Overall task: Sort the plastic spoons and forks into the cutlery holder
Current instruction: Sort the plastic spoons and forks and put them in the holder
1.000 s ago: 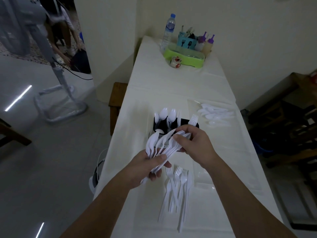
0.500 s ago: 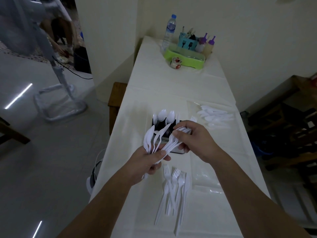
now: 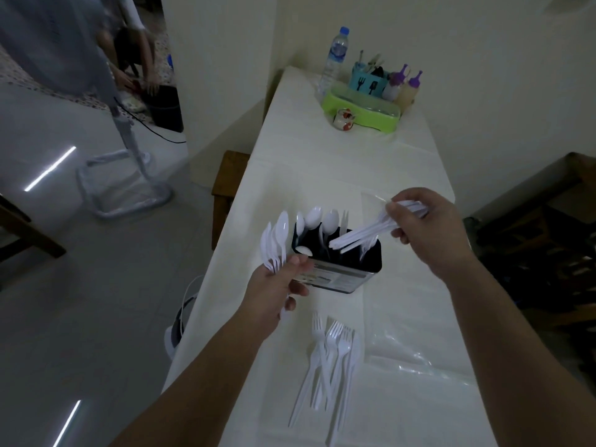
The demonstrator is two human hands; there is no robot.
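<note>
— Spoons and forks: where do they sit at this moment?

— Several places. The left hand [image 3: 274, 285] has its fingers curled round a bunch of white spoons [image 3: 276, 240], bowls up, just left of the cutlery holder [image 3: 338, 272]. The right hand [image 3: 429, 230] pinches a second bundle of white cutlery [image 3: 364, 232]; the handle ends slant down and left over the holder's open top. Its other ends are hidden inside the fist, so it cannot be told whether they are spoons or forks.

— And the holder itself?

— A dark, glossy box standing upright on the bench [image 3: 322, 175], which is covered in a pale cloth. A few spoons already in the holder [image 3: 317, 219] stand bowls up towards its left part, and one fork's tines [image 3: 344, 218] show just right of them. Whether the slanted bundle touches the rim cannot be told.

— Anything loose on the bench?

— A heap of white forks [image 3: 329, 359] lies near the person, tines pointing away, overlapping one another. Just right of it lies a crumpled clear plastic bag [image 3: 406, 359].

— What stands at the far end?

— A green tray [image 3: 361, 108], with a small patterned cup [image 3: 345, 119] in front of it, a water bottle [image 3: 335, 56] at its left, a teal utensil caddy [image 3: 367, 82] behind, and two squeeze bottles with purple caps [image 3: 403, 87] at the right.

— And off the bench?

— A fan stand [image 3: 129, 175] on the tiled floor at the left, and another person crouching far behind it.
</note>
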